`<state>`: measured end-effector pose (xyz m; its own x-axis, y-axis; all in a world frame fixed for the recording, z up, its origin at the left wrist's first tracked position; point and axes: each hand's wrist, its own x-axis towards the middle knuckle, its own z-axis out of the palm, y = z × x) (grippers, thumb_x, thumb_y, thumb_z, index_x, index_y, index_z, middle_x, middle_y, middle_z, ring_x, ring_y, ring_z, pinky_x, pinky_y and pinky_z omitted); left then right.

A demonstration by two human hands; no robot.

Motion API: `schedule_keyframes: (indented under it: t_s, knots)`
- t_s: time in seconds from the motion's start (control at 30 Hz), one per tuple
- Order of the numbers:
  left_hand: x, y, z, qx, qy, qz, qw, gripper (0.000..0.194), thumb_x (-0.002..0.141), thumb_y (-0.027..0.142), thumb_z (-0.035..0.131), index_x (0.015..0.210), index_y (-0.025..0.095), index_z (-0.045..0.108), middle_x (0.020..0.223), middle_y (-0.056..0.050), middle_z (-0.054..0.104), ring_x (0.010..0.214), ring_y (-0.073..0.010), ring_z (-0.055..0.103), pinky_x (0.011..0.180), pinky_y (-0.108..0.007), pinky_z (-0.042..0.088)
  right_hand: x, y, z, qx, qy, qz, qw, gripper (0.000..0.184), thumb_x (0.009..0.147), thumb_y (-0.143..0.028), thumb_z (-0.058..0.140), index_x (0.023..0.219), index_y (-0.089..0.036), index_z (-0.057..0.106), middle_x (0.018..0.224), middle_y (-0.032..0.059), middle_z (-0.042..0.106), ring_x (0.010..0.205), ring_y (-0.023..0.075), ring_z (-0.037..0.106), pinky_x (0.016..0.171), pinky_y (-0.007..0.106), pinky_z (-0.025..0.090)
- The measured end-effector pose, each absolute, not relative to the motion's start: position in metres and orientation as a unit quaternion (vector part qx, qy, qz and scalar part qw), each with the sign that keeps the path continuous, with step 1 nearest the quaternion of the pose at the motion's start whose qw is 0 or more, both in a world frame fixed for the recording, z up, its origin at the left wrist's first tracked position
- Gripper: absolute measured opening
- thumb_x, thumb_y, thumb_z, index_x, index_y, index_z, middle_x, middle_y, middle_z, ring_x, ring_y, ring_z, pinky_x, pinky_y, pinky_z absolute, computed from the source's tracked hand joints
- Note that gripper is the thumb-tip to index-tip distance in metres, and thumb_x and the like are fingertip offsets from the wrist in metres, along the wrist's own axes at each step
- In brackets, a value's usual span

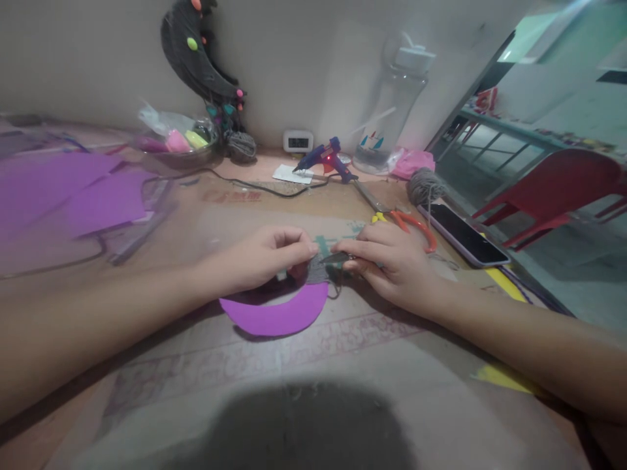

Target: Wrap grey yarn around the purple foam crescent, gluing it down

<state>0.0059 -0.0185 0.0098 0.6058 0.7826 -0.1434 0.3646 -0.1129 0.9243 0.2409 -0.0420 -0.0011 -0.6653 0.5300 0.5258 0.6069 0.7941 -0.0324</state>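
on the worktop [161, 418], my left fingers [298, 253] pinch grey yarn [318, 272] capping a purple crescent [277, 319], bare below, right fingers [362, 249] a pointed tool [334, 258].

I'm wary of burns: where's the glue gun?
In the head view, the blue glue gun is just right of centre, between the white clock and the clear bottle.

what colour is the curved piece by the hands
The curved piece is purple, with grey at its upper right; best seen in the head view.
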Motion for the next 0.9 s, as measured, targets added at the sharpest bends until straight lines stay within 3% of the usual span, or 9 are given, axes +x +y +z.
schedule_keyframes:
  t_s: [0.43, 0.9]
  knots:
    - [0.0050, -0.0154, 0.0024, 0.729, 0.365, 0.210, 0.539, 0.032, 0.088, 0.043, 0.050, 0.069, 0.018, 0.053, 0.064, 0.004, 0.055, 0.056, -0.0101, 0.046, 0.053, -0.023, 0.035, 0.2400, -0.0450, 0.0005, -0.321, -0.909, -0.067, 0.258, 0.034, 0.096, -0.036, 0.046, 0.110, -0.013, 0.067, 0.079, 0.0068, 0.060, 0.071, 0.0177, 0.052, 0.065, 0.031, 0.037]
    - [0.0038, -0.0178, 0.0056, 0.714, 0.387, 0.197, 0.549, 0.033, 0.088, 0.043, 0.052, 0.068, 0.018, 0.054, 0.059, 0.004, 0.052, 0.045, -0.0066, 0.037, 0.041, -0.020, 0.026, 0.2415, -0.0427, -0.0015, -0.315, -0.911, -0.088, 0.252, 0.029, 0.095, -0.035, 0.050, 0.113, -0.018, 0.066, 0.076, 0.0042, 0.057, 0.070, 0.0163, 0.050, 0.065, 0.030, 0.034]
